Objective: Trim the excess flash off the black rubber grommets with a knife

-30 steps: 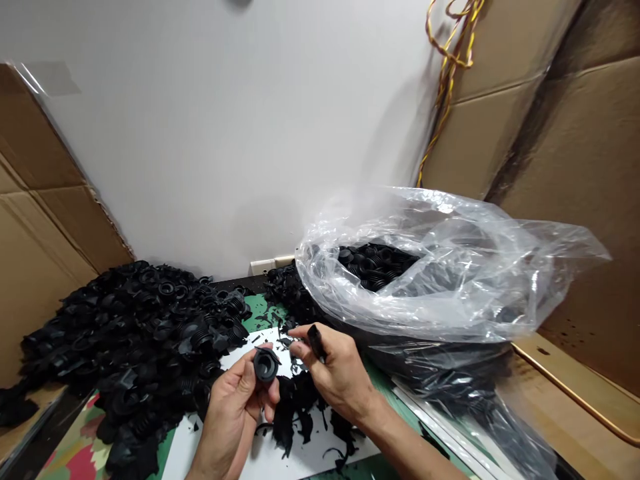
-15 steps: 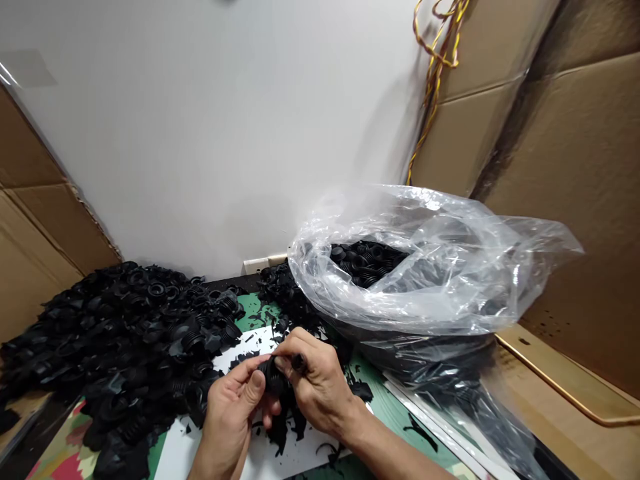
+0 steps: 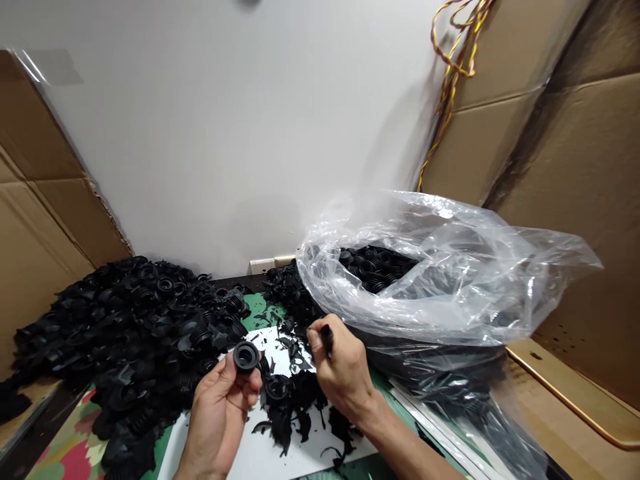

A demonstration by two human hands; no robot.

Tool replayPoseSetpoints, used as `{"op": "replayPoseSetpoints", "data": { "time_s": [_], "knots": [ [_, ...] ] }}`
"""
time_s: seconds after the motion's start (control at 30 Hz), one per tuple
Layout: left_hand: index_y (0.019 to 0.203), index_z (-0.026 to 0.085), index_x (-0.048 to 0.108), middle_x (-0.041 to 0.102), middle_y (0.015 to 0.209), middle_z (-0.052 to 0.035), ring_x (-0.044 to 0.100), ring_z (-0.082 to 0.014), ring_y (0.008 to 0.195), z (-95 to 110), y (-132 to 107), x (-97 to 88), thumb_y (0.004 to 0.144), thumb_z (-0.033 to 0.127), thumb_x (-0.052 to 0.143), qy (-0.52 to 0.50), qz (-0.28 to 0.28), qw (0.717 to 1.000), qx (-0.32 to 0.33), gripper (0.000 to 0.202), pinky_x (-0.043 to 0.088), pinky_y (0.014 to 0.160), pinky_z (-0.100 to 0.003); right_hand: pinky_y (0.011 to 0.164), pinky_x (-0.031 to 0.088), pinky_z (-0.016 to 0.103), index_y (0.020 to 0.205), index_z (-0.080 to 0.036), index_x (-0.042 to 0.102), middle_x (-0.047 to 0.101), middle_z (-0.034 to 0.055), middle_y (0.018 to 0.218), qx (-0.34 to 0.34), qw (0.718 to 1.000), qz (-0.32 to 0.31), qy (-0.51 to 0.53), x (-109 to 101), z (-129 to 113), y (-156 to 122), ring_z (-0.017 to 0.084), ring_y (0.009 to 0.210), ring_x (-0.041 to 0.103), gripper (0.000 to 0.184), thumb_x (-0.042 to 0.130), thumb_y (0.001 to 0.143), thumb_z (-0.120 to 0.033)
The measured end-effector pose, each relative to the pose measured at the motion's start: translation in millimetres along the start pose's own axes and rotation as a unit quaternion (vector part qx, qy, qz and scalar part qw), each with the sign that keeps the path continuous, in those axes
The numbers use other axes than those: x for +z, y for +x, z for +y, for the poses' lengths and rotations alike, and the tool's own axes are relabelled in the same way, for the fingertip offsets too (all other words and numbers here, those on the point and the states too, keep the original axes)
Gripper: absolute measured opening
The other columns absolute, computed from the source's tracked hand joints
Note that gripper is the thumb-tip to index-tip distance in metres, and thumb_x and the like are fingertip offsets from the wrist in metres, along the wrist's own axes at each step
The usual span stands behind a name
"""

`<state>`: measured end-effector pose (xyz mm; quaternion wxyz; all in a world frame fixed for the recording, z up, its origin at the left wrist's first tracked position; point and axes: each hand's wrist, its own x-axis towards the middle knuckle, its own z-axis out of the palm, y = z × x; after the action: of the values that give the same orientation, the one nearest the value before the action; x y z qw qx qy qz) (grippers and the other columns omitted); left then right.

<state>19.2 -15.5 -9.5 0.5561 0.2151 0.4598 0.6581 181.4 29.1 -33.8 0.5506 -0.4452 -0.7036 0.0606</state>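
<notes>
My left hand (image 3: 220,407) is closed on a black ribbed rubber bellows (image 3: 246,358), its round open end turned up toward me. To the right, my right hand (image 3: 345,367) is curled around a short dark handle (image 3: 327,338); the rest of that tool is hidden in the fist. The two hands are apart. Below and between them, torn black rubber scraps (image 3: 300,400) and more bellows pieces lie on a white sheet (image 3: 200,453).
A large heap of black rubber bellows (image 3: 135,327) covers the left. At right stands a clear plastic bag (image 3: 450,310) with many bellows inside. Cardboard (image 3: 575,200) flanks both sides, and twisted yellow wires (image 3: 453,73) hang by the wall (image 3: 240,133). A green mat (image 3: 257,310) lies underneath.
The hands were together at the bellows and have separated. My right hand moved right with the dark handle; my left moved left and tilted the bellows' open end into view.
</notes>
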Motion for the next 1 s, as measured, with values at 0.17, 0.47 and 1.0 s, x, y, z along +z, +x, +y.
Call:
{"op": "replayPoseSetpoints", "data": {
  "time_s": [0.17,0.47,1.0],
  "knots": [
    [0.073,0.009,0.073,0.067,0.063,-0.0079,0.051,-0.0116,0.047,3,-3,2.5,0.056,0.032,0.082,-0.009,-0.042,0.999,-0.005,0.031,0.039,0.037,-0.020,0.056,0.044,0.025,0.102,-0.018,0.058,0.061,0.0064,0.088,0.006,0.997,-0.036,-0.066,3,13,6,0.016,0.066,0.059,0.029,0.042,0.080,-0.009],
    [0.091,0.010,0.074,0.070,0.082,-0.0128,0.055,-0.0128,0.053,0,-5,-2.3,0.065,0.023,0.076,-0.034,-0.063,0.997,-0.027,0.029,0.041,0.040,-0.021,0.058,0.044,0.026,0.069,-0.019,0.063,0.052,0.0040,0.073,0.032,0.996,-0.039,0.076,-13,3,13,0.015,0.064,0.053,0.040,0.041,0.092,-0.043],
    [0.086,0.012,0.075,0.071,0.080,-0.0104,0.054,-0.0106,0.052,-1,-6,-1.2,0.060,0.027,0.081,-0.027,-0.081,0.995,-0.047,0.031,0.041,0.040,-0.018,0.038,0.036,0.021,0.081,-0.016,0.067,0.049,-0.0030,0.063,0.259,0.833,-0.145,0.467,-14,-13,9,0.005,0.040,0.040,0.036,0.066,0.074,-0.052]
  ]
}}
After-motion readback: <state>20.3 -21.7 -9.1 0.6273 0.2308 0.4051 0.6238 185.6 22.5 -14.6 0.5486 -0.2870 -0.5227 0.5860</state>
